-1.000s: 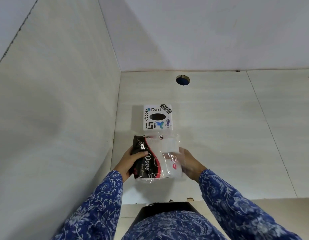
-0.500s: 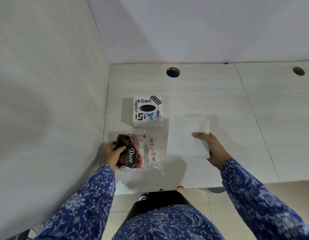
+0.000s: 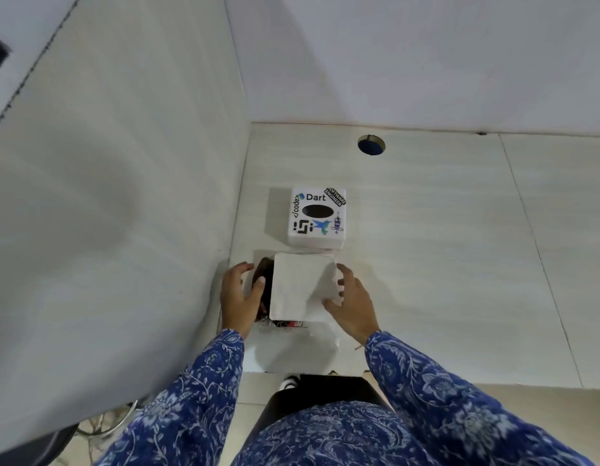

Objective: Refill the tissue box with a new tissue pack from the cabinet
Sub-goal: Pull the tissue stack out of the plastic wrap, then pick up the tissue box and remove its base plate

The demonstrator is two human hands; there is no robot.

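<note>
A white cube tissue box (image 3: 317, 218) with stickers and a dark oval slot stands on the pale desk (image 3: 443, 264) near the left wall. Just in front of it lies a white stack of tissues (image 3: 302, 287), resting over the black and clear plastic wrapper (image 3: 265, 287), of which only the dark left end and a strip at the front show. My right hand (image 3: 354, 304) grips the stack's right side, thumb on top. My left hand (image 3: 239, 297) holds the wrapper's dark end, fingers curled round it.
A tall pale partition (image 3: 123, 213) rises right beside my left hand. A round cable hole (image 3: 371, 144) sits in the desk behind the box. The desk's front edge runs just below my wrists, with floor and a dark stool beneath.
My right hand has carried the white tissue stack from the right of the desk back leftwards, onto the wrapper. My left hand has stayed on the wrapper's dark end.
</note>
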